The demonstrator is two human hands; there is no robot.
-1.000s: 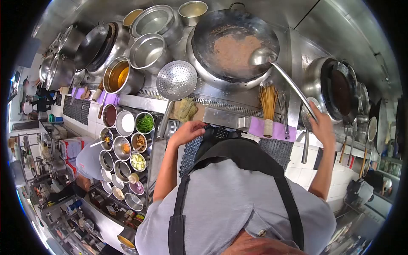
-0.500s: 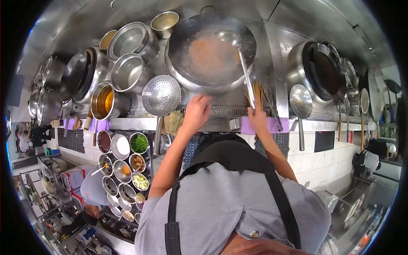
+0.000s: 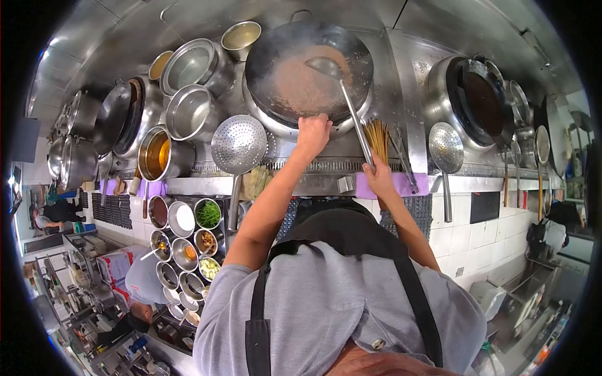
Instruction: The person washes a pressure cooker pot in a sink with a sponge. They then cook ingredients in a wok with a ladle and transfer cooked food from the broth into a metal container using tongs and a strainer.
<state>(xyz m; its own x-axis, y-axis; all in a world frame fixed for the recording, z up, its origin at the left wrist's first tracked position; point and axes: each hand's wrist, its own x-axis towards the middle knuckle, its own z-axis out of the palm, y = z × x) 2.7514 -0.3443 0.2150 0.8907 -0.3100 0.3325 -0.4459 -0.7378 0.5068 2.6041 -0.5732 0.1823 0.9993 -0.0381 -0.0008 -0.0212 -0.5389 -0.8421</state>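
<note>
My left hand (image 3: 315,134) is closed at the near rim of a large black wok (image 3: 266,72), its fingers wrapped on the edge. Reddish-brown food (image 3: 301,88) lies in the wok under some steam. In my right hand (image 3: 380,180) is the handle end of a long metal ladle (image 3: 325,66), whose bowl rests over the food. A bamboo brush (image 3: 377,139) stands just beside the ladle's handle, by a purple cloth (image 3: 404,183). Left of the wok lies a large perforated skimmer (image 3: 239,144).
Metal pots (image 3: 191,113) stand to the left, one holding amber liquid (image 3: 158,155). Below them are several bowls of ingredients, one with chopped greens (image 3: 208,214). A second wok (image 3: 483,103) and a skimmer (image 3: 446,147) are at the right. Another person (image 3: 145,276) is at the lower left.
My left hand has moved forward and right onto the wok's near rim. My right hand came in leftward with the ladle, whose bowl moved left across the food.
</note>
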